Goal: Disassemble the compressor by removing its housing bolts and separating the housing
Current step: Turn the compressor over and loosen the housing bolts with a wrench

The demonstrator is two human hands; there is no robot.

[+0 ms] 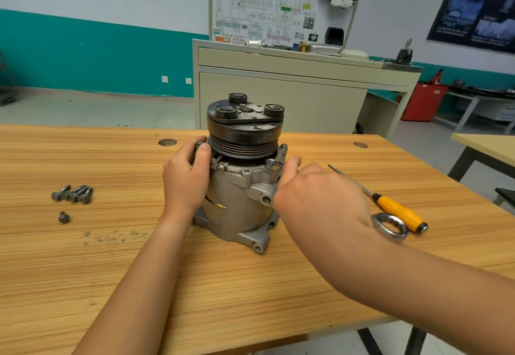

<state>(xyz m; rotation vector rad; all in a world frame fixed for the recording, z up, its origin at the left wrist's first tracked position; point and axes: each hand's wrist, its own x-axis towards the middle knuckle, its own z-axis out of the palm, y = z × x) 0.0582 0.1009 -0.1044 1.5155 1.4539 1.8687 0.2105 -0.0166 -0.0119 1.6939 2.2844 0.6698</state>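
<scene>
Position of the compressor [237, 195]: upright near the middle of the wooden surface [223, 299], base flange down, black grooved pulley [245, 137] on top. The grey housing is in one piece.

Left hand [185, 179]: grips the upper left side of the housing just below the pulley. The thumb lies on the near side and the fingers curl round the far edge.

Right hand [315, 193]: at the upper right side of the housing, back of the hand toward the camera. The thumb reaches up to the housing flange. The fingers are hidden behind the hand, so the grip cannot be determined.

Loose parts, left side of the surface: a cluster of long bolts [73, 194] lying side by side, well apart from the compressor. One short bolt [64, 217] lies alone just nearer than the cluster. Dark debris [111, 237] is scattered between the short bolt and the left forearm.

Tools, right side of the surface: a screwdriver [398, 209] with a yellow handle lies with its shaft pointing far and left. The ring end of a wrench [390, 227] lies beside the handle, the rest covered by the right forearm.
</scene>
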